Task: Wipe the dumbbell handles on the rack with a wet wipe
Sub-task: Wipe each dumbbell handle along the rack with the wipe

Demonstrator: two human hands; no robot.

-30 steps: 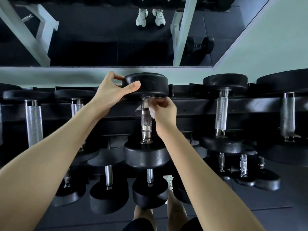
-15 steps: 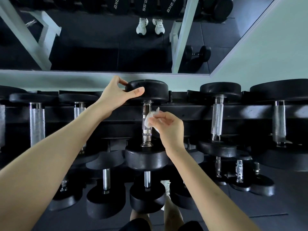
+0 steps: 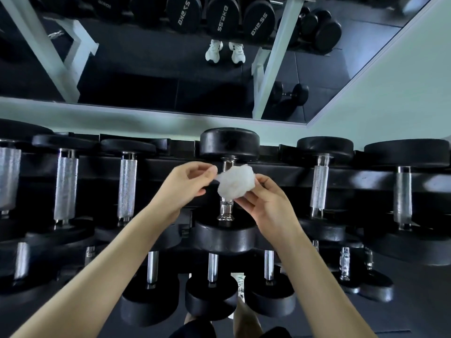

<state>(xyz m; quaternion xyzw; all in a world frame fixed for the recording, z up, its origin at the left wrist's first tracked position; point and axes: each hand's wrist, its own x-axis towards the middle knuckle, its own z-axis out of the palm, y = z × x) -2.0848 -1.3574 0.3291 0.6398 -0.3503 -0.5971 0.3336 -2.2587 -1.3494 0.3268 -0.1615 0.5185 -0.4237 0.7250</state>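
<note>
A: Where is the crumpled white wet wipe?
B: It's held between both hands above the black steel rack, right in front of the knurled chrome handle of the middle black round-headed dumbbell. It hides the middle of the handle, and I cannot tell whether it touches the metal.
A: And the fingers?
B: The left hand pinches the wipe's left edge between thumb and forefinger, with the other fingers curled under. The right hand holds the right side and underside, thumb on top and fingers curled beneath.
A: Which way does the handle lie?
B: Its long axis runs straight away from the person, from near head to far head, directly behind the wipe. The right hand's fingertips are just beside its lower end, so I judge that hand the nearer.
A: The arms?
B: Both forearms reach forward and converge on the wipe, palms turned toward each other. It looks like regathering the wipe — the next stroke would need it wrapped round the bar and drawn along that axis
</note>
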